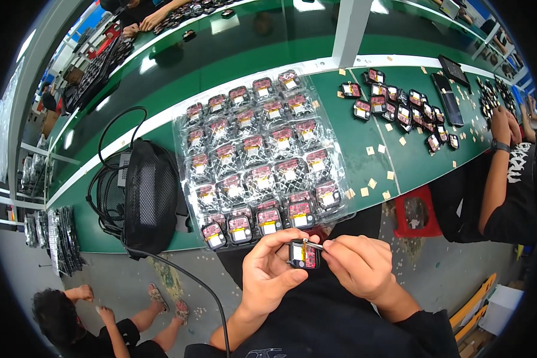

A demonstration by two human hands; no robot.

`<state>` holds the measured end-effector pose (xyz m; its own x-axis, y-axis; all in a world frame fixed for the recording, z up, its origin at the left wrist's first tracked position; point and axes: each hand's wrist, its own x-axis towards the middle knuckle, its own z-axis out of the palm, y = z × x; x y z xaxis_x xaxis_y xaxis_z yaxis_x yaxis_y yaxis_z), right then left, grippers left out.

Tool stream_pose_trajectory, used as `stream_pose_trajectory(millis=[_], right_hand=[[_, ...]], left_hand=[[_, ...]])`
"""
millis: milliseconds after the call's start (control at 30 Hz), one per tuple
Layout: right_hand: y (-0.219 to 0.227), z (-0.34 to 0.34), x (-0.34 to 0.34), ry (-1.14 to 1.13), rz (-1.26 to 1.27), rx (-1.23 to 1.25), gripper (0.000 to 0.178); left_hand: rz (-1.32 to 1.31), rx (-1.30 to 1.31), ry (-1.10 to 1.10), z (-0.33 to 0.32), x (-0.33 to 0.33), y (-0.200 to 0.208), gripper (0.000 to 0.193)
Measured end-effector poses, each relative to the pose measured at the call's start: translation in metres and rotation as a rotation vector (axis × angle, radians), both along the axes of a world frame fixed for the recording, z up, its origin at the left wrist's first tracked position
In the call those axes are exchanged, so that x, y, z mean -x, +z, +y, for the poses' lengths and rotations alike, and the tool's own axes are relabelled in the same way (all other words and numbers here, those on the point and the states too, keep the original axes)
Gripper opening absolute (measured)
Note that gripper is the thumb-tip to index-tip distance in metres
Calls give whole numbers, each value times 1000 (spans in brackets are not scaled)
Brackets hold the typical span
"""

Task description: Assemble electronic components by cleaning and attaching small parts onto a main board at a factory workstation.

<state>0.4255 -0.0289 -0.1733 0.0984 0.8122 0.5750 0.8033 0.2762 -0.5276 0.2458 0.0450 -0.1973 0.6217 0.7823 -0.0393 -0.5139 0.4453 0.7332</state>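
Close in front of my body, my left hand (271,268) grips a small black electronic module (304,255) by its edges, with a red circuit board and a white, yellow-taped part facing up. My right hand (358,264) pinches a thin metal tool (314,245), perhaps tweezers, whose tip meets the module's upper edge. Just beyond my hands lies a clear plastic tray (347,179) with rows of pockets, many holding similar modules (269,221). The nearest row sits right above my fingers.
On the green table (364,161), a black mesh bag (151,194) with cables stands left of the tray. Loose modules (404,113) and small tan squares (372,183) are scattered right. A red stool (416,213) is below. Co-workers sit at right, far side and lower left (59,322).
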Motion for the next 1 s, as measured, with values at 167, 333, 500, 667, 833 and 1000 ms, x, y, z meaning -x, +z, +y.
stream_pose_trajectory(millis=[167,333,500,667,833,1000], right_hand=[[-4,1,0,-6,-46,13,25],[-6,2,-1,55,260,86,18],[-4,5,1,20,180,81,16],[-4,6,1,13,114,60,15],[-2,4,1,12,107,43,17],[-5,3,0,43,52,57,18]], left_hand=[[58,16,21,-3,-4,6,62],[127,-19,67,-1,-6,7,66],[168,-7,96,-1,-5,11,65],[178,-9,105,-3,-5,11,66],[199,-39,116,-3,-3,13,66],[78,-133,12,-1,3,7,53]])
